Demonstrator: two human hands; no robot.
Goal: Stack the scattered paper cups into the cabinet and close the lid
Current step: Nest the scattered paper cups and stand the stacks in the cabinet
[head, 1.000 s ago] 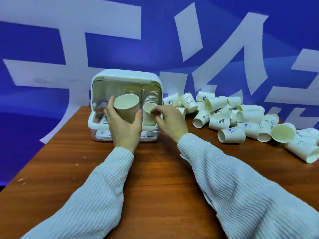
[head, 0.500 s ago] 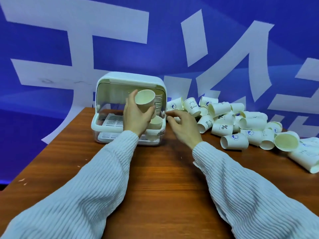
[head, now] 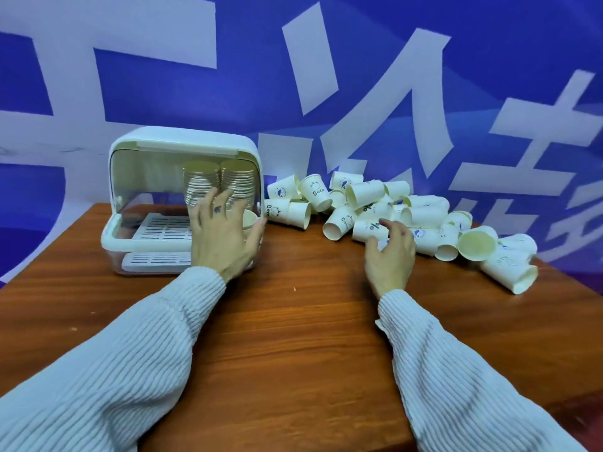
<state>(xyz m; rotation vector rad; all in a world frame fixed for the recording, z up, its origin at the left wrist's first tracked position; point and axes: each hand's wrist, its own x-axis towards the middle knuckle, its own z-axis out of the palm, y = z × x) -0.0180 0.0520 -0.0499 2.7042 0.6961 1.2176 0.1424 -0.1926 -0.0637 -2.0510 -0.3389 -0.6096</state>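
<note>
Nearest the camera, two pale ribbed sleeves [head: 130, 360] ran forward over the wooden table [head: 293, 337]. The left hand [head: 222, 236] was at the cabinet's open front, fingers spread and fairly straight; half a second before it had carried a cup up at the opening, and now that cup was gone from its grasp. A cup mouth [head: 249, 218] showed just beside the thumb, low in the right of the cabinet, but whether the fingers touched it could not be told. The right hand [head: 390, 252] had left the cabinet's edge and swung out to the scattered cups [head: 391, 213], fingers loosely curled and apart, holding nothing, its fingertips at or just short of a cup printed with a percent sign [head: 370, 230].

Beyond the hands, the cabinet [head: 182, 138] stood with its lid up, and two tall stacks [head: 218, 184] stood side by side at the back right. The loose heap lay on its sides across the table to the right, near the cabinet.

By my reading one more cup had just been put in and the next pick was starting; with so many cups out, the lid was a long way from closing.
</note>
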